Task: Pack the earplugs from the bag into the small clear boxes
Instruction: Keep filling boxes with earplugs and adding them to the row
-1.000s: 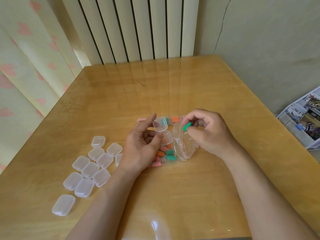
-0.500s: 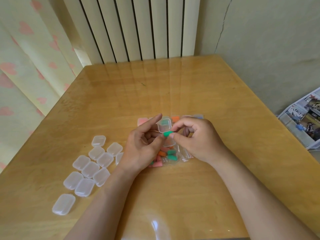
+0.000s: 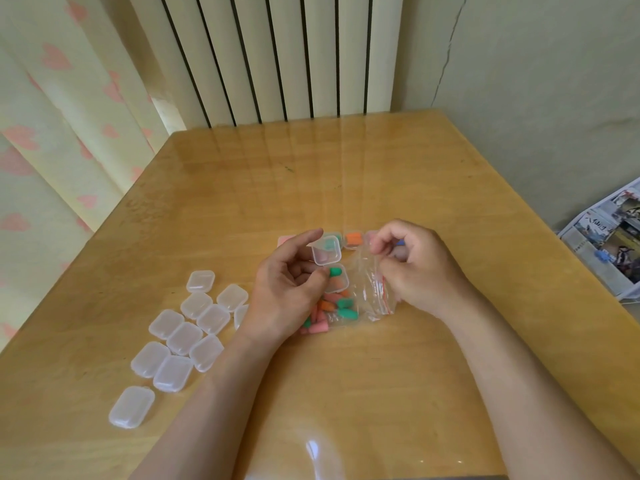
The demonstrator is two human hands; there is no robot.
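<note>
Gripping left hand (image 3: 287,289): an open small clear box (image 3: 327,251) is held between thumb and curled fingers, lid tipped up.
Green earplug (image 3: 334,271): laid in the box's base (right at the left fingertips).
Right hand (image 3: 415,268): fingers curled; the bag (image 3: 367,289) is pinched at its mouth.
Bagged earplugs (image 3: 337,306): heaped under the left hand's fingers, mixed colours.
Empty boxes (image 3: 183,337): clustered closed on the table (image 3: 346,393), left of the left wrist.
Filled boxes (image 3: 353,239): lined up just beyond both hands.

Plenty of open surface (image 3: 311,174) toward the radiator (image 3: 277,57) and along the near edge, but the closed clear boxes (image 3: 184,338) crowd the left and the earplug bag (image 3: 367,289) plus filled boxes (image 3: 353,240) clog the middle.
</note>
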